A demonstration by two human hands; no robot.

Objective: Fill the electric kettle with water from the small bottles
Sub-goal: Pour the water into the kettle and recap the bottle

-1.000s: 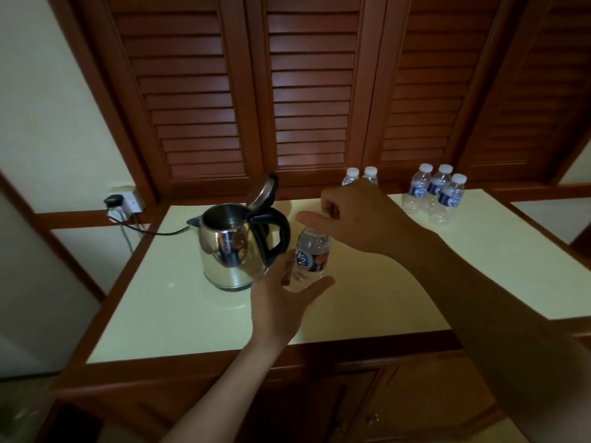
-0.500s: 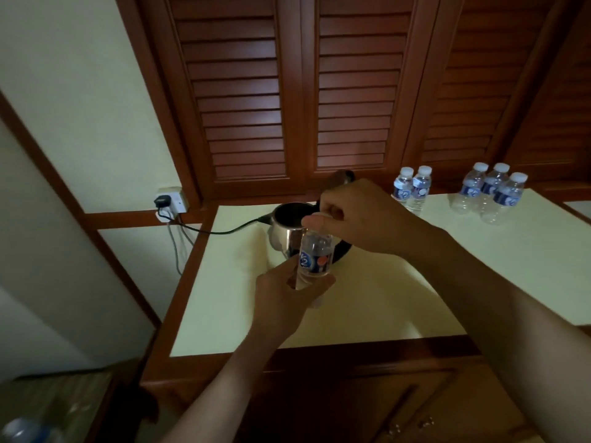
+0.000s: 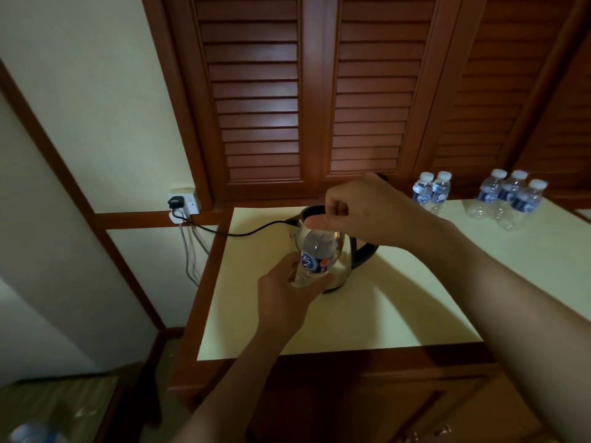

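Note:
A steel electric kettle (image 3: 343, 247) with a black handle stands on the pale countertop (image 3: 399, 302), its lid up behind my right hand. In front of it my left hand (image 3: 287, 295) grips the lower body of a small clear water bottle (image 3: 315, 255) with a blue label, held upright. My right hand (image 3: 361, 212) is curled over the bottle's top, thumb and fingers pinching at the cap, which is hidden. Two small bottles (image 3: 431, 191) stand at the back of the counter, and three more bottles (image 3: 508, 199) further right.
The kettle's black cord (image 3: 236, 233) runs left to a wall socket (image 3: 184, 201). Louvred wooden doors (image 3: 313, 91) rise behind the counter. Cabinet doors lie below the counter's front edge. A blurred bottle (image 3: 30, 433) lies on a low surface at the bottom left.
The view has swung left and closer. The bottle now sits in front of the kettle in my left hand, and my right hand has stayed curled on its top.

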